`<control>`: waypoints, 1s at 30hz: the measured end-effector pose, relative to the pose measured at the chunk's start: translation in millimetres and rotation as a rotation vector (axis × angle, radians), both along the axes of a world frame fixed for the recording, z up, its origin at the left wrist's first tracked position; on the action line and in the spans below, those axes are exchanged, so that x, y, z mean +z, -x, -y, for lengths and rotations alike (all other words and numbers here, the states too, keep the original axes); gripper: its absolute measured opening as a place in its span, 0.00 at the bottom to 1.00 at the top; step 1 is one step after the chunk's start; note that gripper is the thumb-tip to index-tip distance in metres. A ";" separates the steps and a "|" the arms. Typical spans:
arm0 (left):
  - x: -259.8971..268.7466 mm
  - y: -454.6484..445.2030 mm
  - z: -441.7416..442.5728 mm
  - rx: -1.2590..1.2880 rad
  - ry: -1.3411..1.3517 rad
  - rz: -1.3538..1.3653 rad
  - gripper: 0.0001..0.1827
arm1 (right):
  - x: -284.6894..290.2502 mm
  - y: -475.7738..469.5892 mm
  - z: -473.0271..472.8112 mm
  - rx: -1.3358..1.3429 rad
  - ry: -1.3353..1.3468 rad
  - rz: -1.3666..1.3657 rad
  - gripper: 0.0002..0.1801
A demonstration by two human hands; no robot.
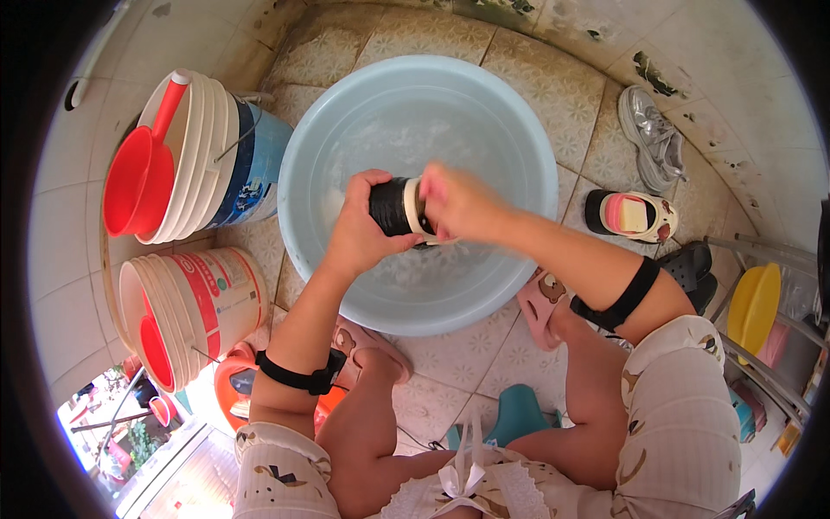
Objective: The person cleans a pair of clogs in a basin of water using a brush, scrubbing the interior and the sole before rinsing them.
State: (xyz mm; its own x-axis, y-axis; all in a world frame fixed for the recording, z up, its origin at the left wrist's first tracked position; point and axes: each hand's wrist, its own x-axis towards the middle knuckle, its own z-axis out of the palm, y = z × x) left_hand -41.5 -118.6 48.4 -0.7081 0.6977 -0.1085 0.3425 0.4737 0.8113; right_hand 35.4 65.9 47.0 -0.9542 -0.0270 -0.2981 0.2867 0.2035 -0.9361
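A large light-blue plastic basin (415, 318) with cloudy water stands on the tiled floor before me. Over it my left hand (366, 227) grips a black and cream slipper (389, 206) by its black sole, thumb below and fingers above. My right hand (457, 201), blurred, is at the slipper's cream strap side; whether its fingers hold anything is hidden. Right of the basin, a matching slipper (664, 217) lies on the floor with a pale bar of soap (633, 215) and something pink in it.
At left, a white-and-blue bucket (243, 162) carries a red dipper (139, 181); another bucket (227, 285) stands below it. A silver sneaker (652, 139), dark clogs (690, 269) and a metal rack (765, 246) are at right. A teal plastic object (519, 415) lies between my legs.
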 end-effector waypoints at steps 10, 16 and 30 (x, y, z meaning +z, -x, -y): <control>-14.1 26.7 51.7 0.293 -0.278 0.302 0.41 | 73.9 -36.8 -65.5 -0.417 0.446 -0.185 0.06; -68.9 13.6 75.5 0.389 -0.435 0.356 0.38 | 42.7 -46.2 -61.7 -0.559 0.368 -0.366 0.08; -142.5 21.6 -4.3 0.267 0.163 0.699 0.31 | -43.7 -65.4 -42.6 0.101 -0.500 -0.242 0.08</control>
State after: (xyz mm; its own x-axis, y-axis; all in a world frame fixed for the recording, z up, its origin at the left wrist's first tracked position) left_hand -63.1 -114.3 -94.1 -0.5789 0.4491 -0.6806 -0.3681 0.6009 0.7095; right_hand 100.8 108.5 3.2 -0.9969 -0.0331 -0.0713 0.0323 0.6545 -0.7554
